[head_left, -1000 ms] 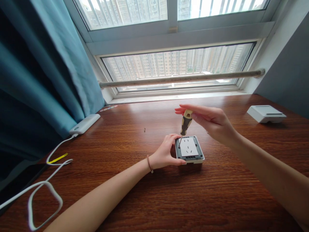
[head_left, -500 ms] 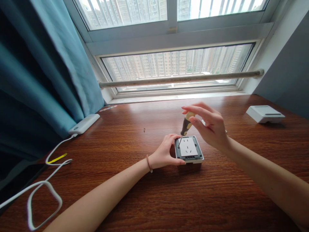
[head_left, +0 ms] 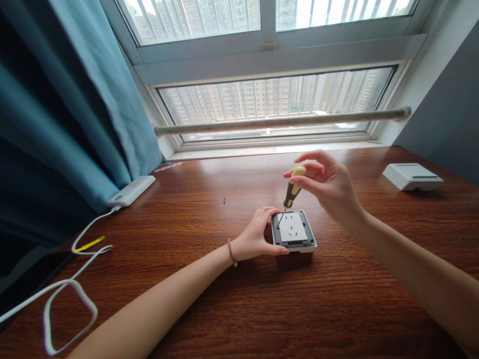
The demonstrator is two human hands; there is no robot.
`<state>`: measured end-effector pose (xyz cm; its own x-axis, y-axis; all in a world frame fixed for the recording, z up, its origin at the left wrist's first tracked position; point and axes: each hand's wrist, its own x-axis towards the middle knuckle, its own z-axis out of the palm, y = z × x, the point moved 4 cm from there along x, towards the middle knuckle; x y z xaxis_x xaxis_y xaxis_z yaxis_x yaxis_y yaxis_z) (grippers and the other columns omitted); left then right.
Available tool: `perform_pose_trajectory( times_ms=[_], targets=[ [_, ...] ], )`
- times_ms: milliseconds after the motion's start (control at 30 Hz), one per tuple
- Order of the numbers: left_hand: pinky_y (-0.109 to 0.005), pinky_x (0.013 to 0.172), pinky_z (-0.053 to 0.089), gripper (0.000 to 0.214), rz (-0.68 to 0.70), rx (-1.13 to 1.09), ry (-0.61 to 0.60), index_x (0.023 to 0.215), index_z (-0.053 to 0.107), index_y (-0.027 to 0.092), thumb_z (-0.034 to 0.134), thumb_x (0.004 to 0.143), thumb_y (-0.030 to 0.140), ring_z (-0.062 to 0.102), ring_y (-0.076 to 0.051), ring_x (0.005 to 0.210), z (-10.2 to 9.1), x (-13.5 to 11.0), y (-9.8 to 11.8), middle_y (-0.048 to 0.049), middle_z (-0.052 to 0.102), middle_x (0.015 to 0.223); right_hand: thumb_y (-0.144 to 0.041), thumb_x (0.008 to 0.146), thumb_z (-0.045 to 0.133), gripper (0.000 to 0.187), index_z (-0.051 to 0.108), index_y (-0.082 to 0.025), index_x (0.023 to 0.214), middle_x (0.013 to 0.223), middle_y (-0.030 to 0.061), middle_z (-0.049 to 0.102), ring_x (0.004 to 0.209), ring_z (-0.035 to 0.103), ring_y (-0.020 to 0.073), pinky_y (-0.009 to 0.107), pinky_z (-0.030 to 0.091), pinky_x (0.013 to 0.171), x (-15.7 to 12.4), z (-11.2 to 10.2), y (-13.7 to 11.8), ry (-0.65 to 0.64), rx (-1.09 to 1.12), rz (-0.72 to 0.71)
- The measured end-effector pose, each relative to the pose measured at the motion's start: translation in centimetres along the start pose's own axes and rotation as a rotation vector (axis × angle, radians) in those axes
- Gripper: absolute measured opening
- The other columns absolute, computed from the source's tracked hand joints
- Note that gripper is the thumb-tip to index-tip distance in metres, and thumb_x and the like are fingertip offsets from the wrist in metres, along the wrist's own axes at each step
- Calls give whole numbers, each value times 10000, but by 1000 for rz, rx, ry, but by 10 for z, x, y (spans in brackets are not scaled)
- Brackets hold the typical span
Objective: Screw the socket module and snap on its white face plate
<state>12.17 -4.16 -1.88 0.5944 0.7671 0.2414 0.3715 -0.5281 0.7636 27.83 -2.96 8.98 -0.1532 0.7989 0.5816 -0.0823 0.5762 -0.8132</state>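
Note:
A wall socket [head_left: 294, 228] with a white face and grey frame lies face up on the wooden table. My left hand [head_left: 258, 233] grips its left side, thumb along the near edge and fingers at the far corner. Above it, my right hand [head_left: 329, 182] holds a screwdriver [head_left: 293, 191] with a dark and cream handle, pinched near the handle's top. The shaft leans, its tip at the screw hole on the socket's left side. A small screw [head_left: 224, 200] lies on the table, left of the socket.
A white box-shaped unit [head_left: 412, 177] sits at the right rear of the table. At the left are a white power bank [head_left: 131, 191], a white cable [head_left: 71, 285] and a yellow strip [head_left: 90, 244] beside a blue curtain [head_left: 112, 124]. A window with a horizontal pipe [head_left: 277, 123] is behind.
My right hand has risen slightly and its fingers have shifted around the handle, the upper ones spreading. The screwdriver leans more to the right. My left hand stays on the socket.

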Motion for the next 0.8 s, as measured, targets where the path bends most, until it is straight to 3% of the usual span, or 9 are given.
perform_pose_trajectory(
  times_ms=[100, 200, 300, 433, 567, 667, 800],
  targets=[
    [-396, 936, 399, 843, -2, 3, 0, 1249, 370, 211, 774, 546, 442, 390, -270, 1139, 0, 0, 0, -107, 411, 1228, -244, 752, 671, 254, 635, -216, 1001, 776, 3, 674, 775, 638, 161, 340, 513, 780, -2, -2, -5, 29, -232, -93],
    [-397, 930, 403, 847, -9, 7, 1, 1248, 371, 211, 775, 542, 446, 388, -272, 1139, 0, -1, -1, -110, 411, 1230, -256, 826, 580, 222, 639, -213, 1036, 886, 31, 681, 827, 627, 171, 362, 496, 820, -1, -2, -10, -65, -390, -148],
    [-381, 922, 409, 850, -3, -4, 3, 1250, 364, 216, 777, 542, 441, 380, -266, 1146, 0, -1, -1, -107, 400, 1248, -202, 883, 467, 320, 549, -237, 1190, 1080, 43, 644, 992, 591, 182, 375, 464, 893, 2, -2, -15, -220, -395, -163],
    [-363, 913, 413, 853, 3, -7, 4, 1255, 361, 214, 778, 544, 433, 372, -257, 1144, 1, -1, 0, -101, 399, 1244, -175, 883, 448, 344, 537, -272, 1200, 1184, 23, 597, 1121, 528, 182, 384, 410, 978, 3, -3, -21, -337, -319, -124],
    [-386, 933, 391, 822, 0, 4, 11, 1234, 397, 213, 779, 540, 432, 392, -254, 1106, 0, 0, 1, -95, 421, 1195, -261, 802, 601, 233, 616, -220, 1031, 955, 30, 675, 918, 623, 193, 388, 486, 876, 2, -3, -18, -232, -290, -82],
    [-390, 933, 389, 813, -3, -6, 9, 1227, 411, 211, 782, 536, 425, 390, -257, 1106, 0, 1, 2, -96, 419, 1189, -305, 696, 712, 240, 611, -189, 879, 818, 14, 646, 790, 620, 178, 354, 510, 783, 0, -2, -13, -109, -337, -99],
    [-381, 920, 401, 831, -3, -37, 4, 1251, 390, 222, 783, 542, 407, 384, -261, 1129, 0, 1, 3, -99, 406, 1212, -258, 714, 700, 238, 609, -206, 926, 776, -3, 590, 737, 582, 150, 317, 489, 731, -2, 0, -15, -11, -492, -221]
  ],
)
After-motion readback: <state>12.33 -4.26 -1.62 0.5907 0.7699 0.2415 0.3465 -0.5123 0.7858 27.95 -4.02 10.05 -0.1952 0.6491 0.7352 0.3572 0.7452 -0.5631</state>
